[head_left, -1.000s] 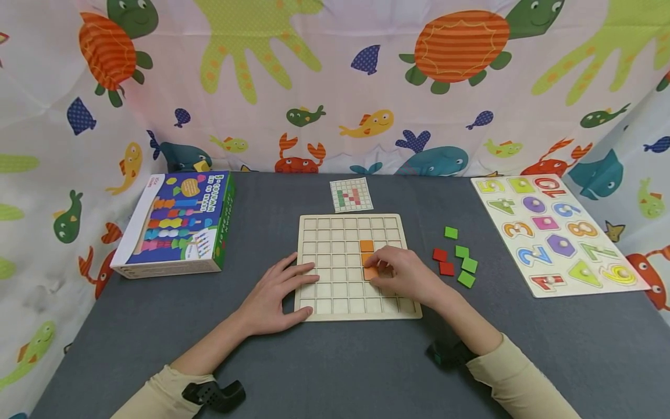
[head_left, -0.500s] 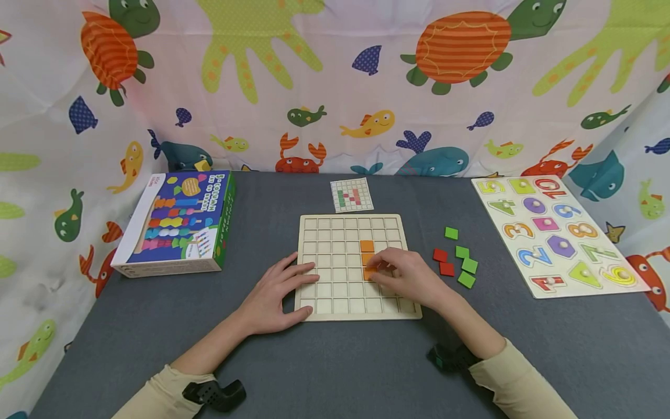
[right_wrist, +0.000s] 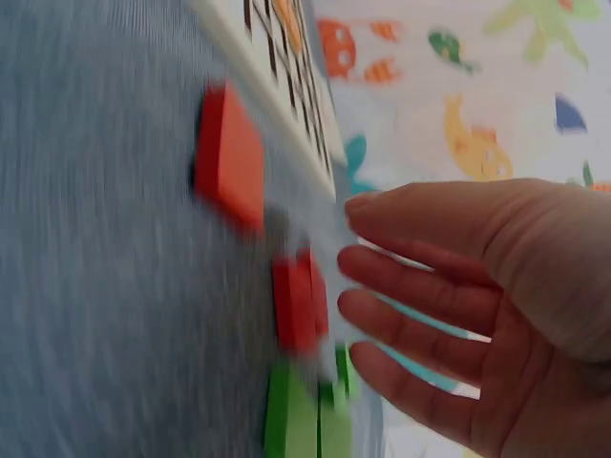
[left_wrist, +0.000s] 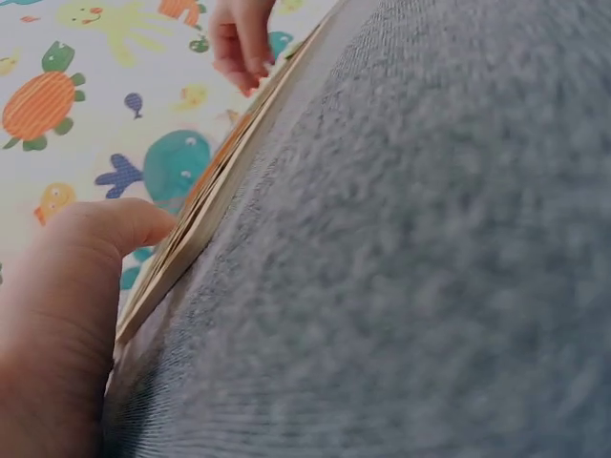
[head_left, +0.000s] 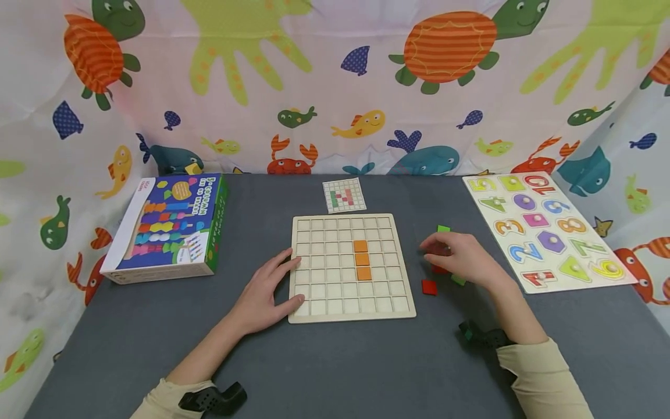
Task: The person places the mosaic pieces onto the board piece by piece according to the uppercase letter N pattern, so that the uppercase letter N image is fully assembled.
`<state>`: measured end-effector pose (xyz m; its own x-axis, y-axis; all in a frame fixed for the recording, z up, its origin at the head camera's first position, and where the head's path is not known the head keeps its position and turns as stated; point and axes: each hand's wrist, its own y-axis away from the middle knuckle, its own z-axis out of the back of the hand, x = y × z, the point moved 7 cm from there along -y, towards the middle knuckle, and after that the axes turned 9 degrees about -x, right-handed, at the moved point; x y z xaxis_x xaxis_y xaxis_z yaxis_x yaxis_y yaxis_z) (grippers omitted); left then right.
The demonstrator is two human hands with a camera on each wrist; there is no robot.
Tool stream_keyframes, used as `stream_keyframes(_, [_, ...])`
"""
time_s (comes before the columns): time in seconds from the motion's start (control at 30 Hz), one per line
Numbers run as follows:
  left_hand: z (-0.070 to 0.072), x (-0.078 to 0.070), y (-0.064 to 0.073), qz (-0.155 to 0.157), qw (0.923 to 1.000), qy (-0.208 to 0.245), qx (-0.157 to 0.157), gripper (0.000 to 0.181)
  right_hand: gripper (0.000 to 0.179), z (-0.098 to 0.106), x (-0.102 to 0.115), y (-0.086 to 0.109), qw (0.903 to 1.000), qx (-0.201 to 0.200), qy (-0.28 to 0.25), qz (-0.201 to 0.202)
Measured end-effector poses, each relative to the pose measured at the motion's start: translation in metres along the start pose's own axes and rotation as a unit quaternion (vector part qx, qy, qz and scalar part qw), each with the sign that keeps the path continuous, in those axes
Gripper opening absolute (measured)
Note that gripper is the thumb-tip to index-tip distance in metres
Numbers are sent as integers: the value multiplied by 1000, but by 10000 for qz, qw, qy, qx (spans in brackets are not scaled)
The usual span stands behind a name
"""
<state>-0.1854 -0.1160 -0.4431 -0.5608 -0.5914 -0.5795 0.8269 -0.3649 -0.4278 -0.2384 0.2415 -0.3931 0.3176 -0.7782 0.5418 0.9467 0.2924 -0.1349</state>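
The square wooden grid board [head_left: 324, 317] lies in the middle of the table, with a column of three orange tiles [head_left: 362, 259] in its cells. My left hand [head_left: 259, 297] rests at the board's left edge, fingers extended; in the left wrist view its thumb [left_wrist: 143, 227] touches the board's rim. Off the board's right side, my right hand [head_left: 466, 259] hovers above loose tiles, its fingers apart and nothing visible between them. A red tile [head_left: 429, 287] lies by itself near the board. More red tiles [right_wrist: 296, 301] and green tiles [right_wrist: 291, 420] are partly hidden beneath the hand.
A small pattern card [head_left: 344, 195] with coloured squares lies behind the board. To the left stands a colourful game box [head_left: 167, 224]. A number-and-shape puzzle board [head_left: 549, 233] lies at the right. A printed curtain [head_left: 235, 134] hangs behind the table.
My right hand has left the orange tiles and moved right, over the loose tiles. A red tile now lies nearer the front. The left hand stays at the board; the head view has shifted slightly.
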Motion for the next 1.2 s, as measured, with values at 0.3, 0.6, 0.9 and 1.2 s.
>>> stream_keyframes(0.3, [-1,4,3,156,9994,52,314,68,30,4,-22,1,9995,-157,136,-255])
stream_keyframes(0.6, [-2,2,3,-54,9990,-125,417,68,29,-9,-19,-4,9991,-357,73,-200])
stream_keyframes(0.9, [-2,3,2,5,9985,-165,516,67,26,-14,-6,-3,9996,-257,-28,-150])
stream_keyframes(1.2, [-2,2,2,19,9985,-110,543,66,30,-35,60,2,9937,70,-849,730])
